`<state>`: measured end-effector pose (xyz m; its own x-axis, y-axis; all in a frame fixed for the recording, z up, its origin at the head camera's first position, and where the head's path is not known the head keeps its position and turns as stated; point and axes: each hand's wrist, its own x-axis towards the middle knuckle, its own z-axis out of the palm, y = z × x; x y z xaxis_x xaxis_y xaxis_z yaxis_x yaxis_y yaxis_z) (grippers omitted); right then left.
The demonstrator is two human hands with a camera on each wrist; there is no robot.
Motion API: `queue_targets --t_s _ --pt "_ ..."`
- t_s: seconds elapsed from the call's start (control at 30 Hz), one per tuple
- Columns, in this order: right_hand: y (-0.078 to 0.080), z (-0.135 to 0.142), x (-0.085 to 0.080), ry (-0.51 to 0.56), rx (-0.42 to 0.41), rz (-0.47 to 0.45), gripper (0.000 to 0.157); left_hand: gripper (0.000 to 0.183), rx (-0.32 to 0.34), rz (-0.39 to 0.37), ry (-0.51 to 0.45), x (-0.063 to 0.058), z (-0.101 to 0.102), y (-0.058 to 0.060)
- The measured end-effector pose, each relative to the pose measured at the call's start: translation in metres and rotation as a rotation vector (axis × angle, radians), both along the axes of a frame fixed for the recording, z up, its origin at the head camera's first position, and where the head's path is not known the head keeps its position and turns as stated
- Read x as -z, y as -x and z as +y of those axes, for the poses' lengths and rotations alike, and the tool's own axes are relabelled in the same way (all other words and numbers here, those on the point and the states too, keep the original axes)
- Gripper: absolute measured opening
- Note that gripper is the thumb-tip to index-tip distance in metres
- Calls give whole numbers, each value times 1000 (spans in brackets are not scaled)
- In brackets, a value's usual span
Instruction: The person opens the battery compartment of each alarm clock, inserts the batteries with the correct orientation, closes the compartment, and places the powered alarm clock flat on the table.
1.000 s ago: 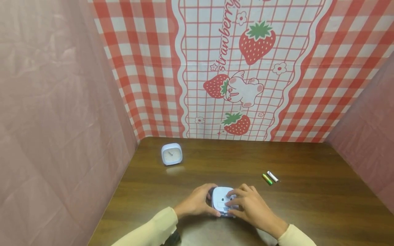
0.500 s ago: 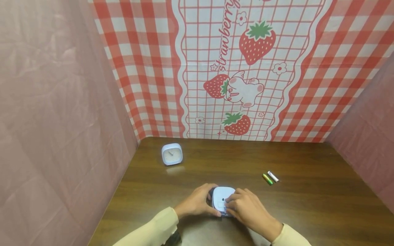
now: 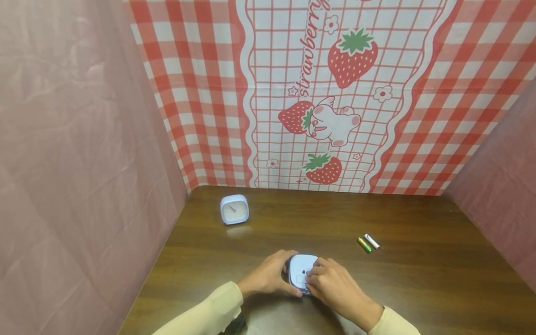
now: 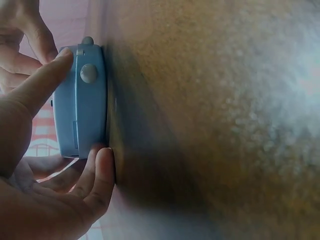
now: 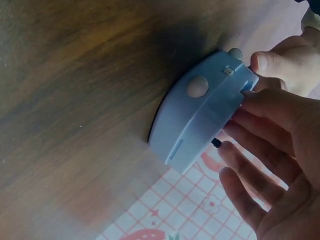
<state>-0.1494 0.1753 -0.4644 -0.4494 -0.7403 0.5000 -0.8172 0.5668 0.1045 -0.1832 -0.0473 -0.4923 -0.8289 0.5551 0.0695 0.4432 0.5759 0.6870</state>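
Observation:
A pale blue alarm clock (image 3: 299,265) lies face down at the front of the table, its back turned up. My left hand (image 3: 271,277) grips its left side, thumb on the near edge and fingers around the far side. With bent fingers, my right hand (image 3: 335,284) touches the right part of the back, covering it in the head view. In the right wrist view the right thumb (image 5: 272,106) meets a small dark slot at the clock's edge. A black knob (image 5: 216,142) sticks out beside those fingers. Two round feet show, one being a grey foot (image 4: 88,73).
A second pale alarm clock (image 3: 234,210) stands upright at the back left of the wooden table (image 3: 301,218). To the right lie a green battery (image 3: 364,245) and a white battery (image 3: 371,241) side by side. A checkered strawberry cloth (image 3: 322,116) hangs behind.
My right hand has drawn its spread fingers together over the clock's back and shifted slightly left. The left hand and the clock have stayed nearly still.

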Motion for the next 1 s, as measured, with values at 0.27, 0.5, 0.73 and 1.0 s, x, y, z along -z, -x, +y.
queue_targets --t_s 0.27,0.5,0.73,1.0 --pt "2 -1 6 40 -64 70 18 96 8 11 -6 -2 -2 1" --pt "4 2 9 64 -81 78 16 95 -5 19 3 -1 0 2" --pt "1 10 14 86 -83 48 14 94 -1 -9 -20 4 5 0" --pt "3 10 14 141 -76 21 13 94 -7 18 -32 1 3 0"
